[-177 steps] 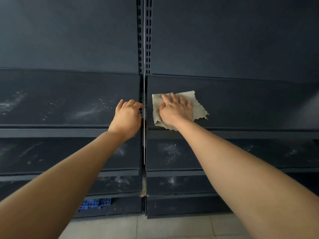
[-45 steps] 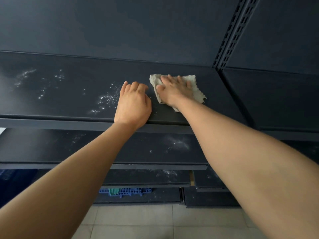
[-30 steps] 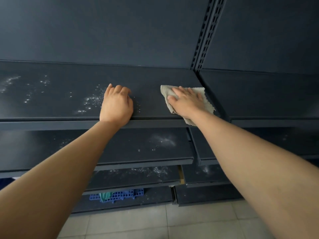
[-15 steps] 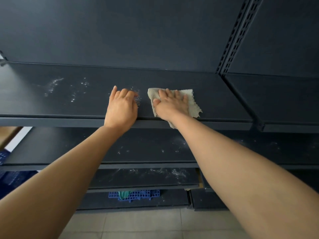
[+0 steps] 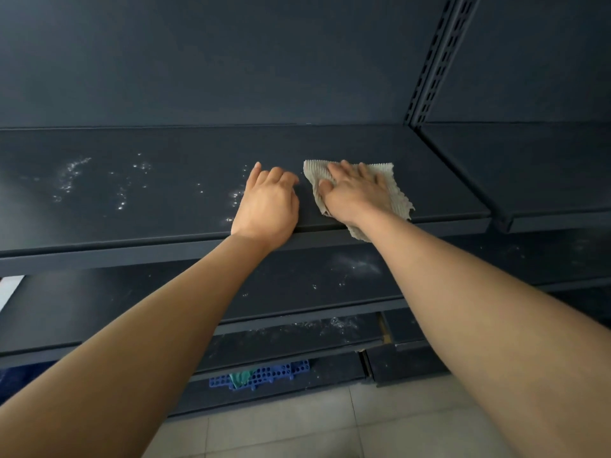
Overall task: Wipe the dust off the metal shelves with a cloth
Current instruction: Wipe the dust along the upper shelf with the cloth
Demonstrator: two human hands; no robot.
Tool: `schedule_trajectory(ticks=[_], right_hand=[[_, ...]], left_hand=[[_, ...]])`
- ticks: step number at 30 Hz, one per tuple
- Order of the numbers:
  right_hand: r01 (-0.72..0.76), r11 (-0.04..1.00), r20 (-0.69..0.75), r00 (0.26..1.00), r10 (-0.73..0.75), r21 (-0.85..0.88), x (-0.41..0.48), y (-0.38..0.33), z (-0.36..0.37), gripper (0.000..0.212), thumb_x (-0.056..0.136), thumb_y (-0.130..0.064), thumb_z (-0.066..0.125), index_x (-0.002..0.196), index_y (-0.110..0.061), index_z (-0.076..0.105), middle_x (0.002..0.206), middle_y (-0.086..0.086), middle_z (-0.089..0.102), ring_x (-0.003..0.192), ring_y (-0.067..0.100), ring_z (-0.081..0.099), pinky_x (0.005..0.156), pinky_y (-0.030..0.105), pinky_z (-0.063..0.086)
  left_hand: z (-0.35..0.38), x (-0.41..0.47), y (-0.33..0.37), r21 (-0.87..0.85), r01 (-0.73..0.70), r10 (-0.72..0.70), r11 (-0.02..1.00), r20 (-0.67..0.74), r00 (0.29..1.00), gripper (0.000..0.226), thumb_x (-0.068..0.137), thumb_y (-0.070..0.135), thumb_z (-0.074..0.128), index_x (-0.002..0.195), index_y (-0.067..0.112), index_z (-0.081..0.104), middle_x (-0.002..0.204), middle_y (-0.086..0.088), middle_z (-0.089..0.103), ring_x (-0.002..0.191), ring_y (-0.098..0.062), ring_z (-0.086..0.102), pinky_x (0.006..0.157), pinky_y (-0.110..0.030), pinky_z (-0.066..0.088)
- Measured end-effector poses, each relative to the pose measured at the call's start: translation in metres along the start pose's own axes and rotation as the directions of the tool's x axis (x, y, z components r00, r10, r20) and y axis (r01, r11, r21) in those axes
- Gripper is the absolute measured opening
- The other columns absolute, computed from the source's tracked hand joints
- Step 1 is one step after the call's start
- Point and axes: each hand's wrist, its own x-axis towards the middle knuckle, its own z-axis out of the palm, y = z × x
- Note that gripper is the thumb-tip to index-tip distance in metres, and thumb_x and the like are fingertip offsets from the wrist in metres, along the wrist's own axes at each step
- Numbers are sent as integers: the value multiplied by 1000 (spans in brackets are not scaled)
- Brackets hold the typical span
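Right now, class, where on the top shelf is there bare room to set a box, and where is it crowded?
Free: the top shelf between the cloth and the slotted upright; the dusty stretch beyond the left hand; the strip behind the hands, along the back panel. Crowded: front middle, where the right hand presses the cloth.

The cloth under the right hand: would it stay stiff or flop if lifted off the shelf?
Probably floppy: the cloth droops over the shelf edge with wavy borders. Likely light and thin, lying flat beneath the right hand. Its ribbed weave should drag rather than slip.
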Motion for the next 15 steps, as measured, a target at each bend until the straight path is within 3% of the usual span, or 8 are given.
schedule_trajectory(ticks=[15], right_hand=[[50,998,4,999,-50,-24,74,-18,-2,57,97,-40,14,153,-27,15,161,-1,10,148,26,5,117,46,3]], left_hand=[[3,0,-3,42,67,-66,997,-21,998,31,88,7,37,109,1,59,103,-14,60,95,-31,53,116,-40,14]])
